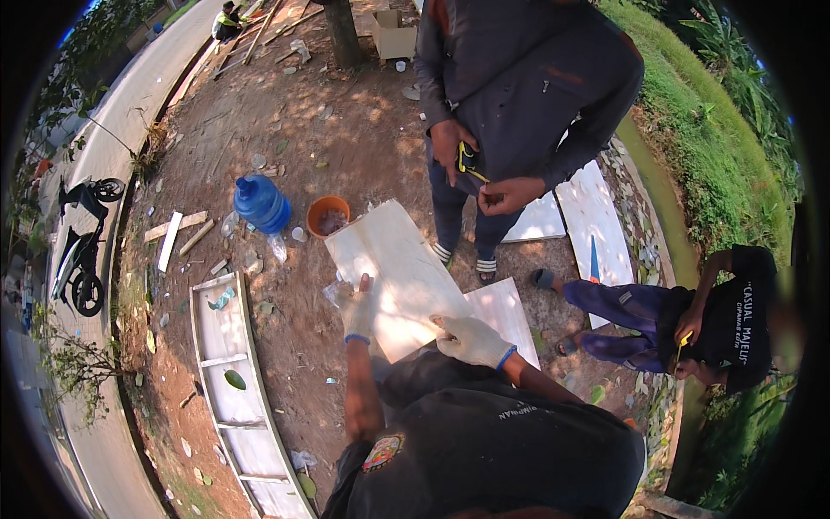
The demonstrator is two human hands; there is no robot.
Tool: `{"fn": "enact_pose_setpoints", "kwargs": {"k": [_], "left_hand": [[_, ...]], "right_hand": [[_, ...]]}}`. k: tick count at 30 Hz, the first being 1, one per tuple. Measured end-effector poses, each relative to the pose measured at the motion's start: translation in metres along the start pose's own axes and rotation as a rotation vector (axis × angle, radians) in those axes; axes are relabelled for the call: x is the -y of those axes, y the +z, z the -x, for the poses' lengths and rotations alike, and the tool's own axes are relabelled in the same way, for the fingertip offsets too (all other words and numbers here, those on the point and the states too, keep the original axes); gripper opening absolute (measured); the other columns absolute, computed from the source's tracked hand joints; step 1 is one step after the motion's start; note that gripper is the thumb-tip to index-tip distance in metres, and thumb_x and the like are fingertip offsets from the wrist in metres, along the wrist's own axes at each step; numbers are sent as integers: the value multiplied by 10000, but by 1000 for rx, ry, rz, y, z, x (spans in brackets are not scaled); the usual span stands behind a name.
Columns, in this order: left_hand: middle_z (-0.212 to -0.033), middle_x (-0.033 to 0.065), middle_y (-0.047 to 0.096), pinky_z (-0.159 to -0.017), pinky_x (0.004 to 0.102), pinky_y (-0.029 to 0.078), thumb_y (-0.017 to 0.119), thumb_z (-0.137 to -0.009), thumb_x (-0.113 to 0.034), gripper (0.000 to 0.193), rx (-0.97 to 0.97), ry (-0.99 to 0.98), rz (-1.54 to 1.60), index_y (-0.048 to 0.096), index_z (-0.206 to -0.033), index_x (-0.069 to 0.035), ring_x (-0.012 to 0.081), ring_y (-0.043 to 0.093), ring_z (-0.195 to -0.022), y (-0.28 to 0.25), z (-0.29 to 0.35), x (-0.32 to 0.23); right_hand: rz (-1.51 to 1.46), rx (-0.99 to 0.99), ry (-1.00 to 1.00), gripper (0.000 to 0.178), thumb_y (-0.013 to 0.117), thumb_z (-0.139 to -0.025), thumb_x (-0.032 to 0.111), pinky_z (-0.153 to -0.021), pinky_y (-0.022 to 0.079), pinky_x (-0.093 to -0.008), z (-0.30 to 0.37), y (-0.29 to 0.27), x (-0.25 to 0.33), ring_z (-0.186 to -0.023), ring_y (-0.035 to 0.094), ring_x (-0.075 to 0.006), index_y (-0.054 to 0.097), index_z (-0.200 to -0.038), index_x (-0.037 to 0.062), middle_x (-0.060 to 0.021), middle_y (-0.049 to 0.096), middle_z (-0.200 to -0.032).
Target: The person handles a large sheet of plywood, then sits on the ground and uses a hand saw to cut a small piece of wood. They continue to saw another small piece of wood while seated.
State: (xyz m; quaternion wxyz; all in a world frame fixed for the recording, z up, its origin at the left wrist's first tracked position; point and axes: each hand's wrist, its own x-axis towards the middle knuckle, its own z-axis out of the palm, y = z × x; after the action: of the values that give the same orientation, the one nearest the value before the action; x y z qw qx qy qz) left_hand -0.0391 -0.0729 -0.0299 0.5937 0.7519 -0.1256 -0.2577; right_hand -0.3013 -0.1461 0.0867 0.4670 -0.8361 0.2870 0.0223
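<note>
On bare, leaf-strewn ground: a person in a black shirt bends over a pale board, set just before the body at the hub of the clock, twelve pointing away; from where I stand, I cannot tell what bears its weight.
Left glove: at eight o'clock the left hand, in white with a blue cuff, is narrowed on the board's edge, its thumb bare and raised.
Right glove: at four o'clock the right hand sits half curled against the opposite edge; whether it grips, I cannot tell.
Second board: between three and four o'clock, a similar board lies partly behind the right hand.
Bucket and jug: near eleven o'clock stands an orange bucket, close to the board's far corner; a blue water jug stands beside it at ten.
Framed panel: toward eight o'clock, well apart from the board, a long white panel with wooden crosspieces lies on the ground, a green leaf on it.
Tape measures: at one o'clock a standing co-worker holds a yellow-and-black tape; at three, another co-worker handles a yellow one.
Roadside: at nine o'clock, a dark motorbike.
</note>
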Motion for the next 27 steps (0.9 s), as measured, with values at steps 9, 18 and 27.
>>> {"fn": "enact_pose_setpoints", "kwargs": {"k": [9, 18, 27], "left_hand": [[-994, 63, 675, -737, 282, 507, 754, -961, -258, 355, 66, -36, 58, 616, -1096, 41, 127, 606, -891, -22, -2, -3], [-1225, 197, 633, -920, 358, 516, 765, -938, -343, 621, -5, -43, -208, 559, -1269, 141, 234, 613, -1104, -86, -19, 31], [-1200, 191, 643, -923, 371, 500, 739, -966, -237, 504, -21, -16, 68, 550, -1261, 126, 234, 618, -1015, -93, -7, 23]], "right_hand": [[30, -67, 209, 591, 646, -912, 317, -848, 539, -441, -4, 20, 22, -973, 700, -363, 546, -1435, 61, -212, 722, -1021], [33, -85, 234, 619, 659, -896, 310, -868, 545, -433, -5, 67, 67, -977, 708, -347, 542, -1456, 72, -176, 736, -1037], [-15, -299, 273, 692, 657, -904, 318, -840, 548, -429, 0, 99, 61, -940, 715, -351, 452, -1522, 83, -176, 733, -1025]]}}
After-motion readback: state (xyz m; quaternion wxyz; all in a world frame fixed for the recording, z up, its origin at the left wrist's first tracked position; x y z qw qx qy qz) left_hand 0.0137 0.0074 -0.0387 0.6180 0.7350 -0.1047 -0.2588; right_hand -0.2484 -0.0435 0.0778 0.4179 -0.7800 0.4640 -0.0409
